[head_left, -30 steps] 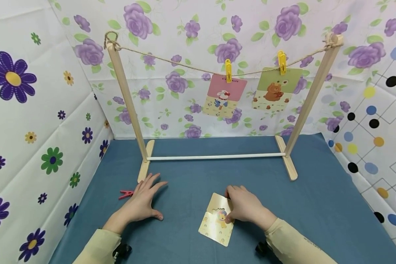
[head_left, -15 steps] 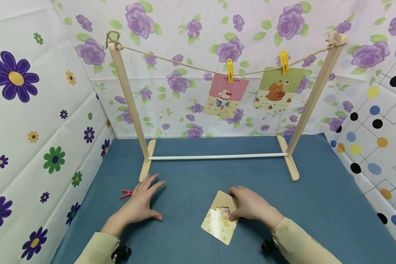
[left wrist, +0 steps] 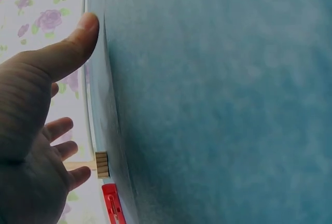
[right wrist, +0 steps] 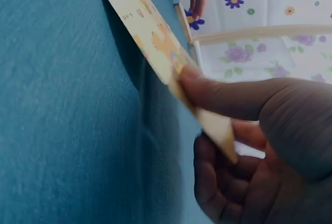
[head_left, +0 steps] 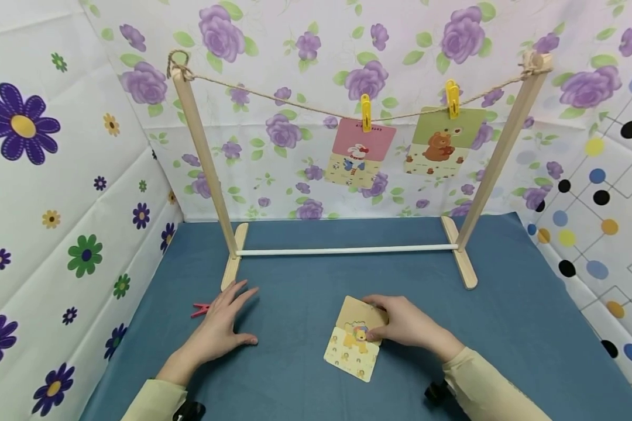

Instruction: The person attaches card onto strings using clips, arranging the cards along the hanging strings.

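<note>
My right hand (head_left: pixel 411 326) pinches a yellow card (head_left: pixel 351 345) printed with a cartoon lion, thumb on its face and fingers behind. In the right wrist view the card (right wrist: pixel 148 27) slants up from the blue cloth, its near edge between thumb and fingers. My left hand (head_left: pixel 216 327) is held with fingers spread and thumb apart, holding nothing. Just beyond it lies a red clothespin (head_left: pixel 200 310), partly covered by the hand in the head view. The left wrist view shows the clothespin (left wrist: pixel 113 203) below the left fingertips (left wrist: pixel 80 176).
A wooden frame with a left post (head_left: pixel 202 158) and right post (head_left: pixel 505 152) carries a sagging string (head_left: pixel 274 98). Yellow clothespins hold a pink rabbit card (head_left: pixel 359 153) and a green bear card (head_left: pixel 442 143) on it. A white rod (head_left: pixel 347 251) joins the feet.
My right hand has shifted slightly right and away from me, bringing the lion card with it, and the card has tilted so its glare is gone. The left hand has barely moved.
</note>
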### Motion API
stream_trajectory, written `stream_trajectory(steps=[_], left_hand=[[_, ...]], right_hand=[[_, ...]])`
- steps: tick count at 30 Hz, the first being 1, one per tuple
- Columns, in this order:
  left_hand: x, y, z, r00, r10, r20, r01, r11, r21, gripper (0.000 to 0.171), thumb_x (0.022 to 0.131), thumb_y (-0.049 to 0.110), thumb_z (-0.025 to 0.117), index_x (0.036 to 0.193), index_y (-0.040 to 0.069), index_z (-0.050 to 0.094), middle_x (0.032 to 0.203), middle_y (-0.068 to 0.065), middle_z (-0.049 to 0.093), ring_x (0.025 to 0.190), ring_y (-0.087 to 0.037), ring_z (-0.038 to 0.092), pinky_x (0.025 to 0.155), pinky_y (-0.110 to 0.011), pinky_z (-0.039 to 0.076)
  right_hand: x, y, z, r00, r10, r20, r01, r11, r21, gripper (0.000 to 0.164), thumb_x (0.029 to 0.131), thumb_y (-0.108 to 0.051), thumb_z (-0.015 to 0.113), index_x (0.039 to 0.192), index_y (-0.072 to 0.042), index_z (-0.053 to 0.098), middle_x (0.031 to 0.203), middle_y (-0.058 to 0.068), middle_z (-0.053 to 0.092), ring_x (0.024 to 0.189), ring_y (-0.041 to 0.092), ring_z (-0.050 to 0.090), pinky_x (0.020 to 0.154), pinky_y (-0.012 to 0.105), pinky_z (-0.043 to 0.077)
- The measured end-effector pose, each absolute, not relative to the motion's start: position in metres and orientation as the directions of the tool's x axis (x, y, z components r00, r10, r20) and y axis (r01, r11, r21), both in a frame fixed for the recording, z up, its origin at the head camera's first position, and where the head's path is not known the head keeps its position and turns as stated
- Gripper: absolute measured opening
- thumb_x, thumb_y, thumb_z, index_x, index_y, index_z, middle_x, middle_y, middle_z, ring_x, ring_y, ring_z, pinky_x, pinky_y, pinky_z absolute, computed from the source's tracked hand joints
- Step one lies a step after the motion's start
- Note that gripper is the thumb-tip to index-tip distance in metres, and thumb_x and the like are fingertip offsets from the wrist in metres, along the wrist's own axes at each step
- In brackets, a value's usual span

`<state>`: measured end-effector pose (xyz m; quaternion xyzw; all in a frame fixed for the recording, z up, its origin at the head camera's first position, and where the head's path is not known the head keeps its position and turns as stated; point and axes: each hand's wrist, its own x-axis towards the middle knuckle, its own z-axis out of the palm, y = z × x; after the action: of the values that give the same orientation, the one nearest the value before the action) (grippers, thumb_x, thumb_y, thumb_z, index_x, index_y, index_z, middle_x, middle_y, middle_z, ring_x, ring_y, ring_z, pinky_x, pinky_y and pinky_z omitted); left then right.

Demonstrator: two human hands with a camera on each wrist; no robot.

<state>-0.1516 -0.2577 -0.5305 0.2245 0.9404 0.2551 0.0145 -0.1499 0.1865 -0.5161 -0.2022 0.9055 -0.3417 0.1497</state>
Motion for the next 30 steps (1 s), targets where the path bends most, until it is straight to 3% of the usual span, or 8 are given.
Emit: stream_trajectory(steps=[5,10,18,30], left_hand=[[-0.152,-0.262,-0.531,-0.901,0.401,0.167,0.43,0.765,0.479,0.099,0.078,0.024,0.1,0.161,0.01,0.048,0.169,-0.023,0.034,0.154,-0.048,0.03,0.116,-0.073,0.03],[-0.151,-0.267,-0.53,-0.897,0.386,0.215,0.442,0.756,0.483,0.093,0.08,0.017,0.098,0.159,0.006,0.05,0.166,-0.025,0.037,0.152,-0.047,0.034,0.115,-0.07,0.036],[-0.147,-0.28,-0.52,-0.901,0.356,0.249,0.433,0.77,0.468,0.092,0.079,0.01,0.097,0.158,0.008,0.051,0.162,-0.027,0.041,0.147,-0.049,0.04,0.109,-0.071,0.041],[-0.148,-0.317,-0.516,-0.937,0.274,0.216,0.346,0.81,0.474,0.091,0.08,0.002,0.095,0.158,0.0,0.048,0.159,-0.03,0.042,0.141,-0.053,0.045,0.107,-0.072,0.041]], right_hand=[[-0.15,0.187,-0.517,-0.874,-0.47,-0.124,-0.204,0.585,-0.785,0.066,0.092,-0.03,0.088,0.15,-0.015,0.059,0.108,-0.005,0.071,0.085,0.015,0.066,0.07,0.033,0.055],[-0.152,0.186,-0.517,-0.891,-0.445,-0.089,-0.176,0.521,-0.835,0.058,0.094,-0.027,0.087,0.144,-0.01,0.064,0.103,-0.003,0.072,0.08,0.018,0.066,0.063,0.032,0.054],[-0.152,0.184,-0.51,-0.901,-0.428,-0.068,-0.162,0.478,-0.864,0.027,0.095,-0.028,0.085,0.115,-0.013,0.076,0.092,-0.003,0.074,0.073,0.02,0.062,0.061,0.028,0.047],[-0.15,0.182,-0.504,-0.933,-0.358,0.028,-0.214,0.493,-0.843,0.015,0.097,-0.031,0.083,0.106,-0.02,0.077,0.089,-0.006,0.073,0.074,0.017,0.066,0.062,0.031,0.054]])
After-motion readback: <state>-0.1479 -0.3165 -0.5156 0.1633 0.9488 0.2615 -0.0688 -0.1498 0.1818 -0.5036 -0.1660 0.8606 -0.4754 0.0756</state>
